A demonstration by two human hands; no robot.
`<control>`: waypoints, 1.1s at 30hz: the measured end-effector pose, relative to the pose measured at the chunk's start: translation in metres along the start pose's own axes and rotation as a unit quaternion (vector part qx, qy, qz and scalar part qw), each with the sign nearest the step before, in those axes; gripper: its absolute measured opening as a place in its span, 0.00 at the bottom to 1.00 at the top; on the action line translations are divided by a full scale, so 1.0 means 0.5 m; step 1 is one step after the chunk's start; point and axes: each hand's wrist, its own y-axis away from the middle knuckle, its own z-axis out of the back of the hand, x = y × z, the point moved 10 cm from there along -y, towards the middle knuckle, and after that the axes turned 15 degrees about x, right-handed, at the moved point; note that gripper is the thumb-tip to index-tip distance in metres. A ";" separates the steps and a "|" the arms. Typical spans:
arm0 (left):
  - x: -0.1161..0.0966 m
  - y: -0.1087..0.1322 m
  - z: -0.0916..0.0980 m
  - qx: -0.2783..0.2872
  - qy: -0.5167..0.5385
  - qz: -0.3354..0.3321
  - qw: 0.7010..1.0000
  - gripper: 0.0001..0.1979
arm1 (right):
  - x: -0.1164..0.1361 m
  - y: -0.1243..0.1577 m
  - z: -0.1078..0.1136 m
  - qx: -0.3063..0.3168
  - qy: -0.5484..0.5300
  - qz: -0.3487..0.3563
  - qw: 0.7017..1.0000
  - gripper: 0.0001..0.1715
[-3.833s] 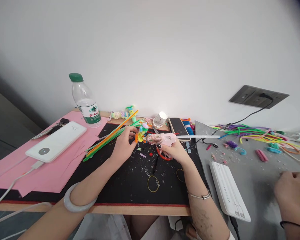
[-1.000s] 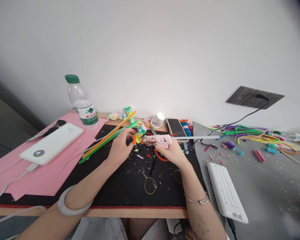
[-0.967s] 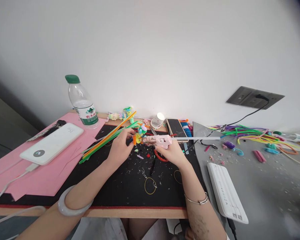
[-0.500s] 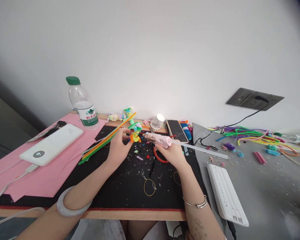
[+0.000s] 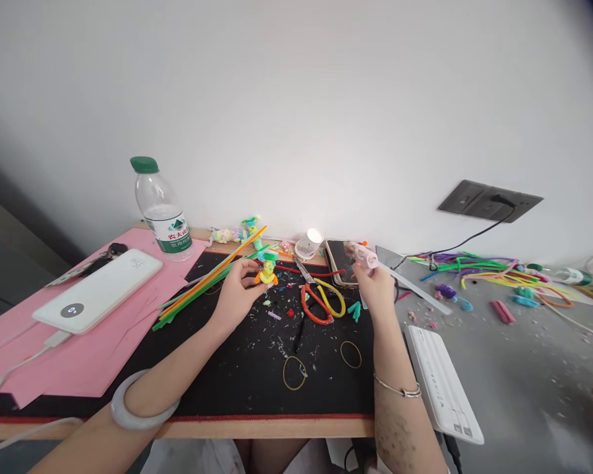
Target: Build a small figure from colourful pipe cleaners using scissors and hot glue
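Observation:
Pinched in the fingers of my left hand (image 5: 240,289) is a small fuzzy pipe-cleaner figure (image 5: 267,268), yellow with orange and a blue-green top. My right hand (image 5: 376,289) is wrapped around a pink glue gun (image 5: 362,254), its nozzle pointing left over the phone (image 5: 337,258). A long translucent glue stick (image 5: 415,289) juts from its back end. Between my hands lie scissors (image 5: 321,299) with one red and one yellow handle. A red pipe cleaner (image 5: 306,270) stretches behind them, and a small teal piece (image 5: 356,311) rests near my right wrist.
Orange and green pipe cleaners (image 5: 207,283) lie left of my left hand. A water bottle (image 5: 165,217) and a white power bank (image 5: 99,289) stand on pink paper (image 5: 113,359). Another power bank (image 5: 442,382) is at right. A paper cup (image 5: 309,243) sits by the wall.
My right hand has moved the glue gun right, away from the figure and over the phone. The scissors are now uncovered. My left hand still holds the figure in nearly the same place.

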 end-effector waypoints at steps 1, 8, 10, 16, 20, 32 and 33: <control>0.000 0.000 -0.002 0.002 0.001 0.001 1.000 0.23 | -0.012 -0.006 0.017 -0.016 0.029 -0.020 0.999 0.19; -0.002 0.000 -0.004 0.003 0.019 -0.007 1.000 0.22 | -0.083 -0.017 0.097 -0.105 0.079 -0.117 0.984 0.26; -0.004 0.000 -0.003 0.000 0.015 -0.009 1.000 0.22 | -0.096 -0.013 0.107 -0.120 0.101 -0.146 0.977 0.25; -0.025 0.007 0.001 -0.011 -0.013 -0.040 0.999 0.19 | -0.125 -0.020 0.107 -0.131 0.165 -0.164 0.964 0.25; -0.043 0.014 0.006 -0.026 -0.043 -0.071 0.996 0.18 | -0.153 -0.023 0.098 -0.145 0.186 -0.193 0.952 0.25; -0.067 0.020 0.044 -0.100 -0.096 -0.089 0.986 0.18 | -0.045 -0.014 0.059 -0.131 0.095 0.029 0.986 0.21; -0.071 0.022 0.042 -0.100 -0.112 -0.096 0.984 0.18 | -0.014 -0.003 0.048 -0.131 0.068 0.090 0.985 0.20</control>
